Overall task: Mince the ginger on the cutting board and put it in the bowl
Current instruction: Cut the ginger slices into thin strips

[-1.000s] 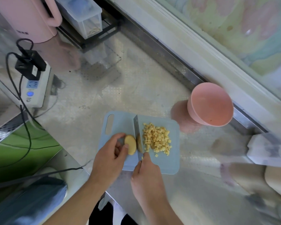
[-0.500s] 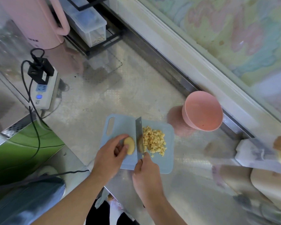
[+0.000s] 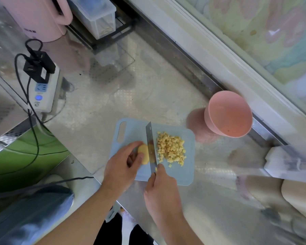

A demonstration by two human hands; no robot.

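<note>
A light blue cutting board lies on the steel counter. On it my left hand pinches a yellow piece of ginger between thumb and fingers. My right hand grips the handle of a knife, whose blade stands on edge right beside the ginger piece. To the right of the blade sits a heap of diced ginger. A pink bowl stands on the counter beyond the board's far right corner, looking empty.
A white power strip with black plugs and cables lies at the left. A pink kettle and a clear container on a black rack stand at the back. White and beige objects sit at the right.
The camera view shifted a little. Both hands and the knife stay in about the same place on the board, with the blade next to the ginger piece.
</note>
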